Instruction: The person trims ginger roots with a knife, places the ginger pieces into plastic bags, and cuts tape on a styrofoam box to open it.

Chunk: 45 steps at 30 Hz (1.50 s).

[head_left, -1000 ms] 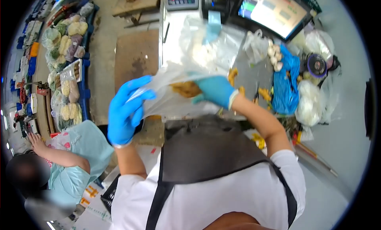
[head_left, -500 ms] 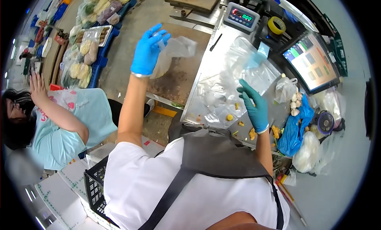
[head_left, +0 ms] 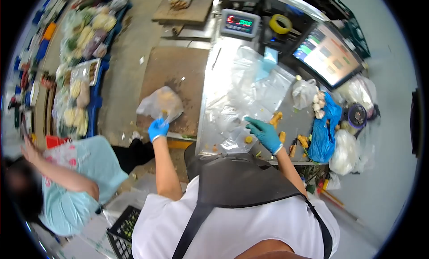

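My left hand (head_left: 158, 129), in a blue glove, is closed on the near end of a clear plastic bag (head_left: 161, 103). Pale yellowish contents show blurrily through the plastic; their kind is unclear. The bag is over a brown board (head_left: 178, 71). My right hand (head_left: 267, 136), gloved in teal, is open with fingers stretched out above the metal counter's clear plastic sheeting (head_left: 230, 107). Close to it are a round yellow piece (head_left: 249, 139) and knobbly ginger-like pieces (head_left: 276, 119).
Behind the counter stand a scale display (head_left: 240, 23), yellow tape (head_left: 280, 24) and a touchscreen (head_left: 328, 53). Garlic (head_left: 318, 105), a blue bag (head_left: 322, 131) and a small fan (head_left: 356, 116) lie right. Bagged vegetables (head_left: 82, 44) and a person (head_left: 80, 178) are left.
My left hand has come down and nearer my body, with the plastic bag now in front of it over the board. My right hand has shifted left. The whole view has turned.
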{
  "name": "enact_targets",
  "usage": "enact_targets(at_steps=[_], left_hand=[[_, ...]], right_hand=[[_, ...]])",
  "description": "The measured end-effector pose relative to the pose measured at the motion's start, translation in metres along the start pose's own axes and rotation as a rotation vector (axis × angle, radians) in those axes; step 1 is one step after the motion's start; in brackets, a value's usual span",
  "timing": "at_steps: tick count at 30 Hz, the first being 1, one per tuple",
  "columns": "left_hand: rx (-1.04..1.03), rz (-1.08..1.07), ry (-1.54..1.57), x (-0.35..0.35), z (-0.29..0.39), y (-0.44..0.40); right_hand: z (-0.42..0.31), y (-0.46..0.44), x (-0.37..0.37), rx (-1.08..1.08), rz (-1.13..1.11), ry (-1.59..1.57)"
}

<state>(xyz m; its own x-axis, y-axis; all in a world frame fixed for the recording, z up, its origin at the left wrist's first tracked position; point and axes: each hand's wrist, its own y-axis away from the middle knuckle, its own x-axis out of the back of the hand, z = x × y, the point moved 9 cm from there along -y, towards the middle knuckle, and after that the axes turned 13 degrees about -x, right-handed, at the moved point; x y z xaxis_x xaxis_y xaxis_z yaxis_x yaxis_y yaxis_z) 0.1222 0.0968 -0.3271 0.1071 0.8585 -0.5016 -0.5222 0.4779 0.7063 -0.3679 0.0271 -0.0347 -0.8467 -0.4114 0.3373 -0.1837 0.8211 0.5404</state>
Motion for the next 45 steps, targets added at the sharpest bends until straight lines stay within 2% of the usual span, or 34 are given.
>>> enact_targets(at_steps=[2,3,4,6,10,13,16,17,20,23,24,28,30,32,34,35,36,38,39,42,43,45], left_hand=[[0.079,-0.005,-0.157,0.001,0.0,0.034],[-0.028,-0.315,-0.635,0.014,0.002,0.016],[-0.147,-0.423,-0.984,0.003,0.017,0.039],[0.171,0.102,-0.421,0.029,0.013,0.053],[-0.015,0.142,-0.422,0.041,0.029,0.05],[-0.101,0.195,-0.474,0.015,0.036,0.087],[-0.19,0.193,-0.502,-0.012,0.042,0.107],[-0.241,0.077,-0.523,-0.015,0.043,0.09],[-0.336,-0.057,-0.534,-0.024,0.044,0.072],[-0.555,-0.175,-0.712,-0.046,0.049,0.089],[-0.551,-0.185,-0.692,-0.051,0.044,0.099],[-0.521,-0.213,-0.675,-0.061,0.023,0.125],[-0.542,-0.202,-0.724,-0.055,0.019,0.131],[-0.6,-0.219,-0.803,-0.056,0.014,0.138],[-0.728,-0.275,-0.904,-0.053,0.015,0.136],[-0.682,-0.144,-0.861,-0.075,0.006,0.184],[-0.647,-0.114,-0.859,-0.077,0.001,0.182],[-0.574,-0.048,-0.853,-0.063,0.001,0.178],[-0.5,-0.002,-0.913,-0.031,0.006,0.137],[-0.469,0.019,-1.061,-0.037,0.009,0.146],[-0.522,-0.028,-0.842,-0.07,-0.005,0.183],[-0.51,-0.008,-0.917,-0.055,0.005,0.17]], right_hand=[[0.008,-0.002,0.0,0.097,0.031,0.107],[0.012,-0.002,0.002,0.092,0.041,0.118],[0.015,0.001,0.003,0.088,0.046,0.131],[0.028,0.005,0.005,0.08,0.054,0.143],[0.049,0.02,0.001,0.037,0.07,0.179],[0.06,0.032,-0.006,-0.039,0.031,0.148],[0.07,0.035,-0.01,-0.038,0.047,0.113],[0.069,0.036,-0.009,-0.008,0.062,0.12],[0.073,0.035,-0.005,-0.03,0.036,0.072],[0.073,0.033,0.011,-0.014,0.073,0.156],[0.073,0.032,0.02,0.0,0.094,0.182],[0.079,-0.002,0.083,-0.088,0.039,-0.064],[0.055,-0.016,0.147,-0.096,0.113,0.006],[0.028,-0.026,0.219,-0.05,0.242,-0.087],[-0.004,-0.04,0.285,0.172,0.327,-0.216],[-0.006,-0.055,0.311,0.221,0.351,-0.196],[-0.009,-0.07,0.334,0.271,0.373,-0.174],[-0.001,-0.098,0.376,0.197,0.543,0.095],[0.002,-0.115,0.391,0.191,0.586,0.201],[0.012,-0.161,0.427,0.133,0.564,0.122],[0.013,-0.176,0.435,0.098,0.521,0.148],[0.015,-0.191,0.447,0.11,0.513,0.057]])
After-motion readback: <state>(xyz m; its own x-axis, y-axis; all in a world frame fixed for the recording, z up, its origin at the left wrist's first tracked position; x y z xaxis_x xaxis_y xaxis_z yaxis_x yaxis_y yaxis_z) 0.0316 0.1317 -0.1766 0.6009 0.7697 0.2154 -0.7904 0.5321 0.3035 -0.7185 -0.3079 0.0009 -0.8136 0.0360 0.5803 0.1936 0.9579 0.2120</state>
